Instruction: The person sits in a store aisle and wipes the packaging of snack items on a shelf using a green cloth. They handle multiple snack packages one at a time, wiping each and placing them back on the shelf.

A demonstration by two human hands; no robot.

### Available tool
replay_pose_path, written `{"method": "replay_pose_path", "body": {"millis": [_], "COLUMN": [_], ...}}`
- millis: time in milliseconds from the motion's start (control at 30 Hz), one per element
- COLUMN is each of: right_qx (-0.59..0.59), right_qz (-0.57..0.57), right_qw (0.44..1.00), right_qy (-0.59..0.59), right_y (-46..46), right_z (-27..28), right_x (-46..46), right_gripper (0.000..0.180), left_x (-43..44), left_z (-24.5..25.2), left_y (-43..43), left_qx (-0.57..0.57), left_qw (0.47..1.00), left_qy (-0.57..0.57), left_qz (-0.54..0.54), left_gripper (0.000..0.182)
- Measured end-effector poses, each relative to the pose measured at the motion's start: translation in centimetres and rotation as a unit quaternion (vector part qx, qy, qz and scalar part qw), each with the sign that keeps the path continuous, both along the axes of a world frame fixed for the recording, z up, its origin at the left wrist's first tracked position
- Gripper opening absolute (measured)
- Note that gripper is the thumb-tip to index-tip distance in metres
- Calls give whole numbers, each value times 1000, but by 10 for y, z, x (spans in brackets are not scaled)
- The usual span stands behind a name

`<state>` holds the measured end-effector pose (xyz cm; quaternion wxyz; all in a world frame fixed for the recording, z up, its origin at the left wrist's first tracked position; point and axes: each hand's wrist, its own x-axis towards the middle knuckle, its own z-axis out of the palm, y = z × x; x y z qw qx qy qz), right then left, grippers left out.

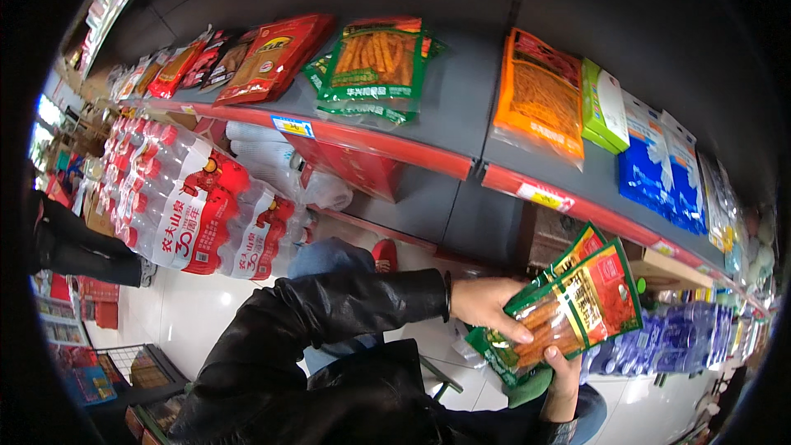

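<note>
My left hand (pixel 485 304) reaches across from the left in a black leather sleeve. It grips green-edged packets of orange-brown snack sticks, its thumb on the clear window of the front packet (pixel 593 306). Close below, my right hand (pixel 561 374) holds the same packets by their lower edge, thumb on the front. Behind the front one, the top of a second packet (pixel 581 250) sticks out; how many are in the bundle is partly hidden. Similar green packets (pixel 371 68) lie stacked on the dark shelf (pixel 460 96) above my hands.
Left of those lie red snack packets (pixel 272 62). To the right are an orange packet (pixel 539 96), a green-white box (pixel 605 105) and blue glove packs (pixel 658 164). Shrink-wrapped water bottles (pixel 198 210) stand at left, purple-wrapped bottles (pixel 673 340) at right. A person's dark-clothed leg (pixel 86 247) is at far left.
</note>
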<state>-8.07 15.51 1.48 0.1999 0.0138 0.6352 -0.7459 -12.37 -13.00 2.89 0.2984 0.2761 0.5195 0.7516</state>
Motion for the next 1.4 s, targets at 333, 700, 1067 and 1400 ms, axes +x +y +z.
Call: {"method": "replay_pose_path", "body": {"millis": [333,700,1067,1400], "right_qx": [36,60,-98,-214], "right_qz": [-39,-146,-153,-161], "right_qw": [998,985,983,963], "right_qy": [-37,-71,-16,-35], "right_y": [-9,-57,-65,-55], "right_z": [-6,18,-4,-3], "right_x": [14,48,64,77], "right_gripper": [48,42,63,66], "left_x": [-16,-23,-7,-74], "left_z": [-21,-33,49,96], "left_y": [-4,-15,-62,-179], "left_qx": [61,18,-102,-669], "left_qw": [996,995,993,409], "left_qy": [-23,-18,20,426], "left_qz": [-61,-96,53,451], "left_gripper": [65,62,48,38]}}
